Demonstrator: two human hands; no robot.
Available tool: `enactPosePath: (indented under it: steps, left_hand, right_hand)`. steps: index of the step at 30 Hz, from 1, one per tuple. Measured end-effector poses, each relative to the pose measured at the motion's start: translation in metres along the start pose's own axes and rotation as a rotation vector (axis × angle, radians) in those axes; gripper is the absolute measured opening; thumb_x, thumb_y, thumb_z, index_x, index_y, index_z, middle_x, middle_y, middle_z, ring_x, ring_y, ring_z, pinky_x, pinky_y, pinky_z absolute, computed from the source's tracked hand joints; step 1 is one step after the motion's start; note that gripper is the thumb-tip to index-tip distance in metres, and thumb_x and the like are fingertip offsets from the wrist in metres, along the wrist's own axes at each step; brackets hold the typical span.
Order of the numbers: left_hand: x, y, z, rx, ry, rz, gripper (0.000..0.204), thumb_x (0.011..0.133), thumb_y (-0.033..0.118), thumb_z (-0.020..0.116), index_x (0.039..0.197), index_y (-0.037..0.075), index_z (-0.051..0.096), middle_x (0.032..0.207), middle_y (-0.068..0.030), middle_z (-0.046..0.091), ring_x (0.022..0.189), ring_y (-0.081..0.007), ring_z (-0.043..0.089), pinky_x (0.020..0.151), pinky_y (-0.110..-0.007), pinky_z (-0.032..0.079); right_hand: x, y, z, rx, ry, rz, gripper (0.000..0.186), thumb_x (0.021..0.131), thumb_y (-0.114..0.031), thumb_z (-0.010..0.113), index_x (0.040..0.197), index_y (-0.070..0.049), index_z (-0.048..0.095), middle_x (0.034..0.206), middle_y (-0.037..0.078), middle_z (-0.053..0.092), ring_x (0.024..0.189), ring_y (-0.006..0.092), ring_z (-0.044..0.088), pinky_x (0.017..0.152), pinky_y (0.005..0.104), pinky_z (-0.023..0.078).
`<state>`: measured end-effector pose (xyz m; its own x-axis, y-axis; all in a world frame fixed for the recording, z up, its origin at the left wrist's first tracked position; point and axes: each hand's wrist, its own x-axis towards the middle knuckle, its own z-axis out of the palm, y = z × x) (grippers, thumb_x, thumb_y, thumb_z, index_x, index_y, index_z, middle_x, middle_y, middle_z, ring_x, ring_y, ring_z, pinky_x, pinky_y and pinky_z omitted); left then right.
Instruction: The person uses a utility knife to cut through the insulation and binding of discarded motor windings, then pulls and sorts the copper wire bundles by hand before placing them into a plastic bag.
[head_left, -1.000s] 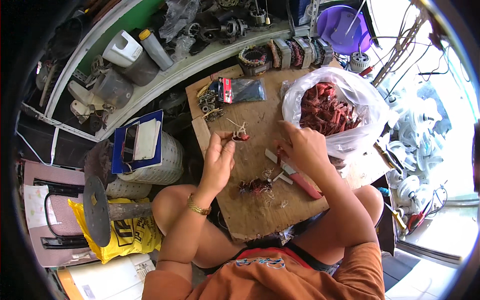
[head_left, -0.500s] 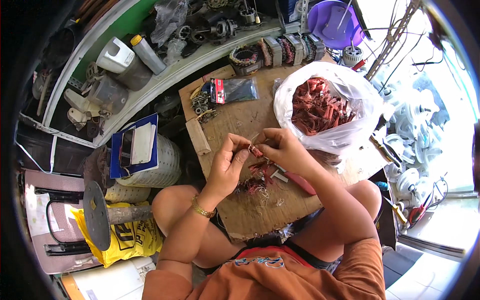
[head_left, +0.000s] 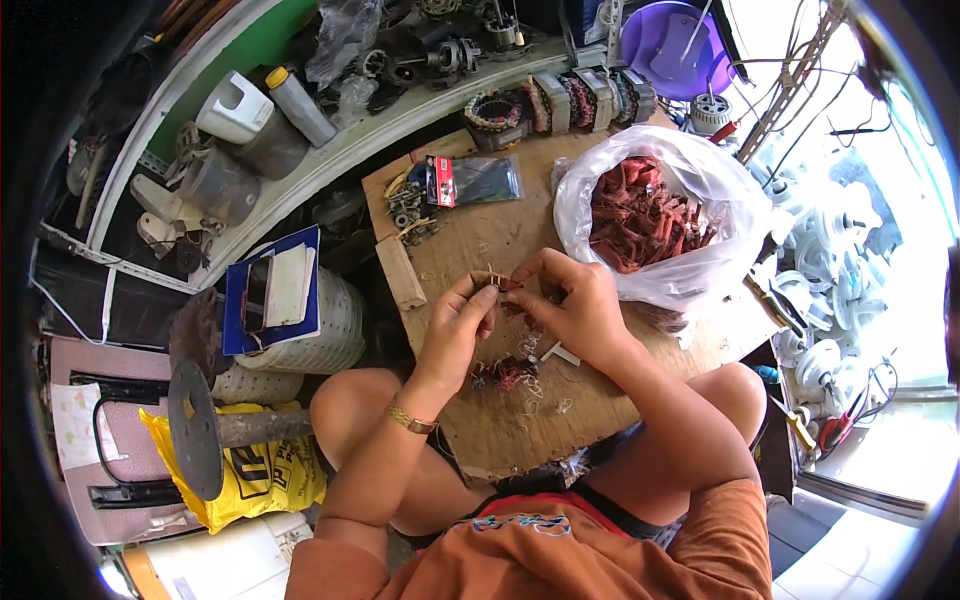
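Observation:
My left hand (head_left: 455,335) pinches a small reddish-brown piece (head_left: 507,284) with pale string round it, over the middle of the wooden board (head_left: 500,430). My right hand (head_left: 580,315) grips the same piece from the right, its fingers curled close to the left fingertips. Below my hands lies a small loose pile of dark red bits and pale string (head_left: 510,372). A pale tool part (head_left: 562,354) shows beside my right wrist, the rest hidden. Beyond my right hand sits a white plastic bag (head_left: 582,205) holding reddish-brown scraps (head_left: 640,210).
A flat packet (head_left: 488,180), metal parts (head_left: 408,210) and several wound coil cores (head_left: 560,105) line the board's back. Pliers (head_left: 775,305) lie at its right edge. A blue folder (head_left: 243,305) rests on a drum at left. A cluttered shelf (head_left: 285,165) curves behind.
My right hand has moved left from above the knife to join my left hand at the small piece. My left hand shifted slightly right. The knife's red handle is now covered by my right forearm.

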<state>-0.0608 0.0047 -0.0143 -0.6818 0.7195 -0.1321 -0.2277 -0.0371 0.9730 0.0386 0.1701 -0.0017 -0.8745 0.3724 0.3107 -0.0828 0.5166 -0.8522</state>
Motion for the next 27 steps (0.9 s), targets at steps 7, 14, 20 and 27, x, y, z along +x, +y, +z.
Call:
enactPosePath:
  steps: [7, 14, 20, 27]
  left_hand:
    - [0.003, 0.002, -0.018, -0.034, -0.141, -0.189, 0.018, 0.103, 0.026, 0.057, 0.106, 0.009, 0.064, 0.091, 0.0006, 0.064, 0.08, -0.0093, 0.057, 0.071, -0.027, 0.047]
    - [-0.003, 0.025, -0.001, -0.481, -0.095, -0.458, 0.026, 0.103, 0.03, 0.058, 0.122, 0.014, 0.065, 0.095, 0.0057, 0.064, 0.086, -0.0101, 0.057, 0.08, -0.033, 0.047]
    - [-0.011, 0.003, -0.004, -0.622, -0.228, -0.428, 0.044, 0.101, 0.038, 0.06, 0.143, 0.026, 0.053, 0.12, 0.01, 0.06, 0.104, -0.0078, 0.051, 0.09, -0.036, 0.046]
    - [-0.012, -0.006, -0.001, -0.523, -0.081, -0.361, 0.037, 0.101, 0.04, 0.061, 0.135, 0.026, 0.059, 0.112, 0.013, 0.06, 0.1, -0.0057, 0.048, 0.086, -0.031, 0.04]
  right_hand:
    - [0.001, 0.004, 0.0, -0.251, 0.115, -0.293, 0.016, 0.079, -0.011, 0.079, 0.092, -0.011, 0.071, 0.071, 0.007, 0.067, 0.059, 0.0246, 0.062, 0.055, 0.0357, 0.049]
    - [0.0, 0.001, -0.004, -0.453, 0.186, -0.558, 0.026, 0.072, -0.013, 0.079, 0.098, -0.013, 0.073, 0.065, -0.001, 0.056, 0.058, 0.0179, 0.056, 0.05, 0.034, 0.044]
    - [0.001, 0.005, 0.003, -0.585, 0.273, -0.659, 0.032, 0.069, -0.014, 0.078, 0.101, -0.012, 0.074, 0.062, -0.004, 0.049, 0.055, 0.0149, 0.05, 0.048, 0.0316, 0.04]
    - [0.002, 0.013, 0.012, -0.492, 0.251, -0.588, 0.021, 0.069, -0.013, 0.078, 0.088, -0.012, 0.069, 0.064, -0.002, 0.053, 0.055, 0.0165, 0.052, 0.049, 0.0332, 0.042]
